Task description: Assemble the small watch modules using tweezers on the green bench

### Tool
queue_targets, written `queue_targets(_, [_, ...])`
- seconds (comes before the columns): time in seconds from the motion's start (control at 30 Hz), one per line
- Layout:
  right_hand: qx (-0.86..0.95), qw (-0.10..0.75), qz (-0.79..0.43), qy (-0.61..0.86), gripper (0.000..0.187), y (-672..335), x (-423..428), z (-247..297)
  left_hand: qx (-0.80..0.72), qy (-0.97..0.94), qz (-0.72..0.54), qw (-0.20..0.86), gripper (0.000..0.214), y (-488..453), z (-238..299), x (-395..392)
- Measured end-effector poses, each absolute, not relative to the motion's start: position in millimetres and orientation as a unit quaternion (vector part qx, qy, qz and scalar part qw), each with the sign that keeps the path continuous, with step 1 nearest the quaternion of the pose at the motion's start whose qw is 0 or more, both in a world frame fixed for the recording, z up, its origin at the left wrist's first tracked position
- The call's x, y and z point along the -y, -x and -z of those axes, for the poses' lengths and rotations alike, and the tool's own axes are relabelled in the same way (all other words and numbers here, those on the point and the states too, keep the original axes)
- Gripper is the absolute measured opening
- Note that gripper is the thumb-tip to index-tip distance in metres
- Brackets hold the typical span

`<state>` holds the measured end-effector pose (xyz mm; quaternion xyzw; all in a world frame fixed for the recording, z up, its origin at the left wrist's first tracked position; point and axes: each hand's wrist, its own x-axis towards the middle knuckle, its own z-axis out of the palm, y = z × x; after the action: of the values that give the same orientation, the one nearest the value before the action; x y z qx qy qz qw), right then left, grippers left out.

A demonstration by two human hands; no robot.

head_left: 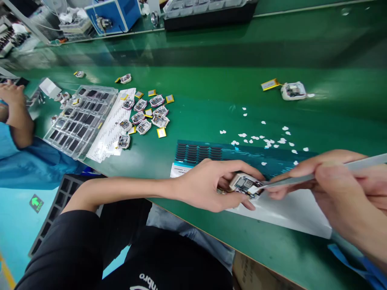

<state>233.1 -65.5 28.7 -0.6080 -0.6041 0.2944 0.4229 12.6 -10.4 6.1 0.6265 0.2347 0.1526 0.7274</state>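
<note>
My left hand [211,185] grips an opened watch-like housing [246,184] by its edges, with its circuit board facing up. In my right hand [341,189] is a pair of metal tweezers [302,180], its tips touching the board near a small white patch. Under both hands lies a teal film sheet [248,159] with rows of dark strips [198,153], beside white backing paper [290,213]. Small white stickers [269,141] are scattered just beyond the film. Whatever sits beneath the housing is hidden by my fingers.
Another housing [293,91] with a yellow-edged battery [270,84] lies at the far right. Several housings [144,126] and batteries [161,132] cluster left of centre, near a clear compartment tray [81,121]. At far left is a co-worker's hand [12,92]. A black tray [208,18] stands behind.
</note>
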Motion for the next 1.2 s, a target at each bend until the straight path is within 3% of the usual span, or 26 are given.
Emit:
queue_targets(0.67, [0.583,0.405,-0.286,0.643,0.049,-223,71,-27,-0.242,-0.619,-0.147,0.732,0.056,-13,-3,20])
queue_targets(1.2, [0.638,0.341,-0.235,0.648,0.057,-226,69,-26,-0.252,-0.627,-0.157,0.720,0.049,-14,-3,23])
